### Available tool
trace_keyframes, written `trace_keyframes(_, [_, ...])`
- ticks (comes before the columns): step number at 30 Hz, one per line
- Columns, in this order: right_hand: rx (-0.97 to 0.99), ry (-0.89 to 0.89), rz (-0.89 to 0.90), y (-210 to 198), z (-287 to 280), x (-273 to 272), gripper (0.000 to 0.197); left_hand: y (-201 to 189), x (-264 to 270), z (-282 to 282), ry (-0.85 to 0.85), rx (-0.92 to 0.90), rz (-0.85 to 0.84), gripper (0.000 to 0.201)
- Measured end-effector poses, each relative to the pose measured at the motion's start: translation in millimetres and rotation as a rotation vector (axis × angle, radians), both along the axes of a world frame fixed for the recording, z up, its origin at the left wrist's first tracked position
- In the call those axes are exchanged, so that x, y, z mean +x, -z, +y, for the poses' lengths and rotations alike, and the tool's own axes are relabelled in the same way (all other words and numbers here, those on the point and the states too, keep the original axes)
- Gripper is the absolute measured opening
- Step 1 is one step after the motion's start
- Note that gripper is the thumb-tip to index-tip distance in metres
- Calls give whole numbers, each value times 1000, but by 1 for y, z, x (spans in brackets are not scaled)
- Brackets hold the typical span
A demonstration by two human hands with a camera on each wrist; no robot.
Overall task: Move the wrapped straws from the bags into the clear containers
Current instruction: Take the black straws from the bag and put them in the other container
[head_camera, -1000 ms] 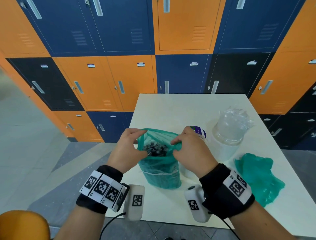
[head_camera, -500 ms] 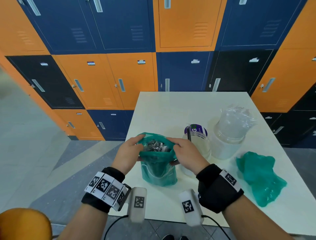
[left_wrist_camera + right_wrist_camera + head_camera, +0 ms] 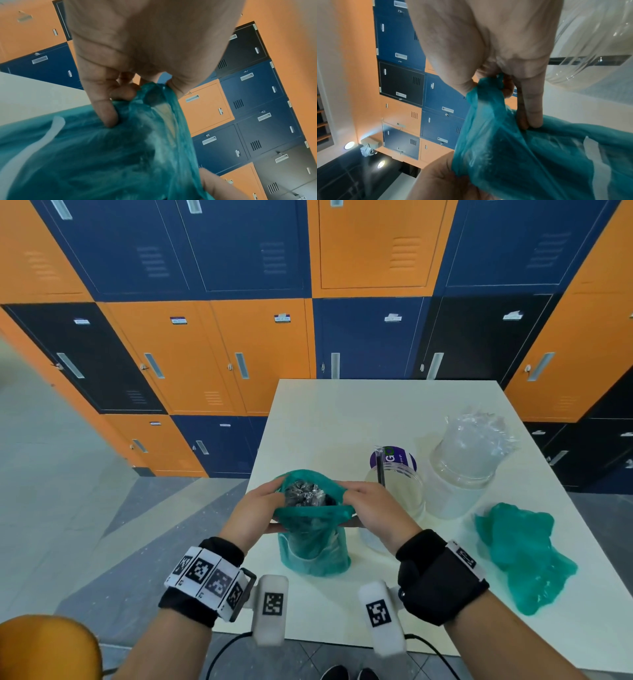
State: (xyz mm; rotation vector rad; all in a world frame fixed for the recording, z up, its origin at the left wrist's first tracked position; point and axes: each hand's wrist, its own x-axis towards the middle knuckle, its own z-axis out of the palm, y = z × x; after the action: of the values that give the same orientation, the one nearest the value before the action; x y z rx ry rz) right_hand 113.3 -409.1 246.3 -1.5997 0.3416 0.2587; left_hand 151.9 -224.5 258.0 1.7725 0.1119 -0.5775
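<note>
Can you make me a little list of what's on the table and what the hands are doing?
left hand: grips the left rim of the green bag
right hand: grips the bag's right rim
in the bag: dark wrapped straws
bag: upright on the white table, mouth pulled open
beside it: clear container with one dark straw
further right: clear container stuffed with clear wrapped straws
far right: crumpled empty green bag

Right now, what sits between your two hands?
In the head view, the open mouth of the green bag, with wrapped straws showing inside. The left hand and right hand each grip one side of its rim.
</note>
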Motion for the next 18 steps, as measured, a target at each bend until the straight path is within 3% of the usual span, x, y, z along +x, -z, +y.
trace_keyframes(6, [-80,-102,-150,-3,5,4,72,0,6,2,47,53,2,66])
trace_keyframes(12, [-107,-79,-84,5,6,9,49,2,10,0,15,55,72,47])
trace_keyframes(18, [-97,-139,65,8,7,14,41,16,7,0,-98,94,208,18])
